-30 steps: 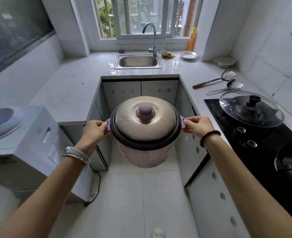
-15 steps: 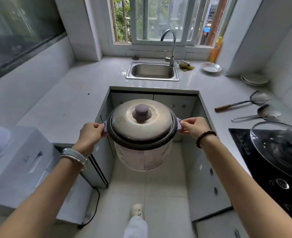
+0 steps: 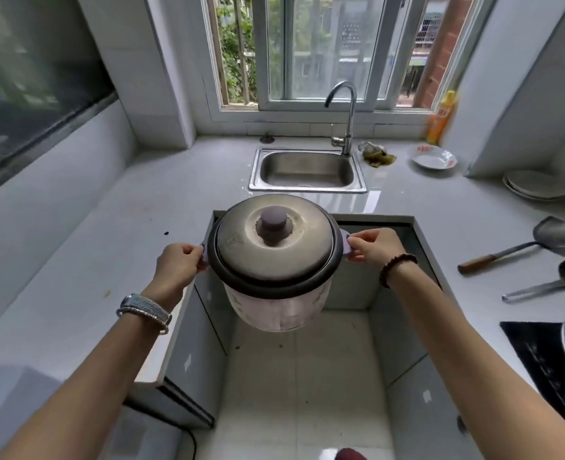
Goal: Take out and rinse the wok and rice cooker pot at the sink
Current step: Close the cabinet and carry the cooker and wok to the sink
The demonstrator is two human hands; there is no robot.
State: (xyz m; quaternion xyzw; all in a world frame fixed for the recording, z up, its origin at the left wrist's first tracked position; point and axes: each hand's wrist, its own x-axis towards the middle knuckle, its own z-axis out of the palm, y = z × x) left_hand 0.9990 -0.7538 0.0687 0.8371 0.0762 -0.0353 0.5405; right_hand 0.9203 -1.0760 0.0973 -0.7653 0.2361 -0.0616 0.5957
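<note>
Bright daylight from the window [image 3: 321, 51]; wide-angle bending, soft edges.

One rice cooker [image 3: 274, 260] is hanging in mid-air, wearing one lid [image 3: 275, 239] with one knob [image 3: 273, 218]. Two hands are gripping its side handles: the left hand [image 3: 178, 265] and the right hand [image 3: 374, 244]. One sink [image 3: 307, 189] is sitting at the far counter with one faucet [image 3: 346, 111] arching over it. One yellow bottle [image 3: 442, 116] is standing at the far right by the window. One bowl [image 3: 434, 157] is lying near it, and one stack of plates [image 3: 536, 184] is resting further right. Two long-handled utensils are lying on the right counter: a spatula [image 3: 523, 244] and a ladle [image 3: 553, 280].
</note>
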